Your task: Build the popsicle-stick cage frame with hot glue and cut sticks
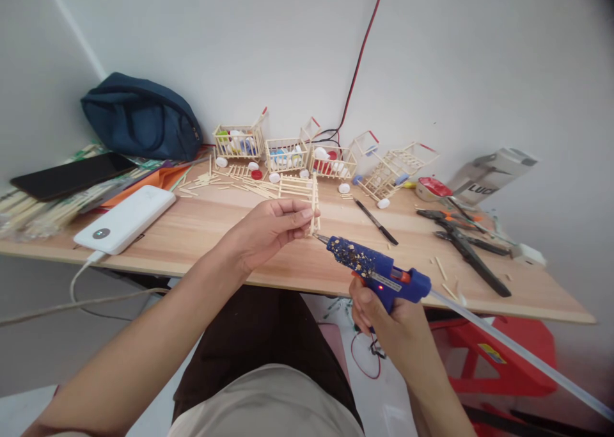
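Note:
My left hand (273, 229) pinches a small frame of thin wooden sticks (296, 186), held upright above the front part of the table. In my right hand (384, 322) is a blue glue gun (367, 264), its body speckled with dried bits and a small red light lit. A long clear glue stick (518, 354) runs out of its back end. The nozzle points left and meets the lower end of the frame, close to my left fingertips; whether glue is coming out is too small to tell.
Miniature stick carts (288, 155) with bottle-cap wheels line the wall. Loose sticks (206, 180), a white power bank (125, 219), a black phone (71, 174) and a blue bag (141, 117) are leftward. A pen (377, 221) and pliers (472, 251) lie right. A red stool (508, 354) stands below.

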The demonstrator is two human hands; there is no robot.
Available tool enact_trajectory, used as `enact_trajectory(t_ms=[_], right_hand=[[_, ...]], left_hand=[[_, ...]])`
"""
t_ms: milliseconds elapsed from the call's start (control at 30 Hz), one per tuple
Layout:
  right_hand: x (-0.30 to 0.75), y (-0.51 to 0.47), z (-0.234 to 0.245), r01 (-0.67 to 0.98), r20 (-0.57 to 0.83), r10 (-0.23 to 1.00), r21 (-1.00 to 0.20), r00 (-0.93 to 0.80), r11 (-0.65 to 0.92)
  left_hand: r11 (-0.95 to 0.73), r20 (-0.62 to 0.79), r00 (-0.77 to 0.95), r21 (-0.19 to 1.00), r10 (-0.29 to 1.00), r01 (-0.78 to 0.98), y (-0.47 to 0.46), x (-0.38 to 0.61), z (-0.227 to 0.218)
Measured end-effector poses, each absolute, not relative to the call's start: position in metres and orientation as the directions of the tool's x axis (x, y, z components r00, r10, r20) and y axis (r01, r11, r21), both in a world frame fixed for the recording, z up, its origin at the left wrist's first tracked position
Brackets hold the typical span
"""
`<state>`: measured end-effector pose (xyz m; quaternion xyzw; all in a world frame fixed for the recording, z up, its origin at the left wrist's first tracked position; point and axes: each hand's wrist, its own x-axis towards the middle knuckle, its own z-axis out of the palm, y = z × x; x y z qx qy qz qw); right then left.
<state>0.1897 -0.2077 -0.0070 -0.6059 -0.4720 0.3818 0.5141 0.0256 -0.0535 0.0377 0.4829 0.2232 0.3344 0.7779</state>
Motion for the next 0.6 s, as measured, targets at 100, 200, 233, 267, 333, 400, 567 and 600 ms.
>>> enact_trajectory(t_ms=[100,200,233,267,333,400,567,600], right_hand=[[0.1903,-0.2076,-0.0080,0.189,0.037,0.962,-0.982,0.269,-0.015],[0.1909,-0.2082,-0.0074,0.214,0.043,0.963,-0.977,0.267,-0.016],[0.1910,-0.2086,-0.0069,0.224,0.045,0.963,-0.975,0.266,-0.016],[0.1911,-0.2089,-0.0063,0.232,0.047,0.963,-0.973,0.264,-0.017],[0.1911,-0.2095,-0.0055,0.239,0.042,0.963,-0.971,0.268,-0.024],[0.1909,-0.2098,-0.0051,0.239,0.029,0.963,-0.970,0.270,-0.038],[0.1896,-0.2082,-0.0027,0.232,0.028,0.963,-0.972,0.269,-0.036],[0.1890,-0.2075,-0.0016,0.225,0.031,0.963,-0.974,0.268,-0.031]], left_hand=[[0.308,-0.022,0.675,0.900,0.738,-0.308,-0.0532,0.0259,0.0373],[0.311,-0.022,0.673,0.898,0.739,-0.312,-0.0531,0.0264,0.0369],[0.312,-0.022,0.673,0.897,0.739,-0.313,-0.0531,0.0265,0.0369],[0.313,-0.022,0.673,0.896,0.739,-0.315,-0.0531,0.0267,0.0368],[0.314,-0.024,0.672,0.896,0.740,-0.314,-0.0530,0.0270,0.0368],[0.316,-0.028,0.672,0.897,0.740,-0.310,-0.0530,0.0274,0.0370],[0.317,-0.030,0.669,0.895,0.743,-0.313,-0.0527,0.0277,0.0370],[0.316,-0.029,0.669,0.896,0.742,-0.311,-0.0526,0.0277,0.0369]])
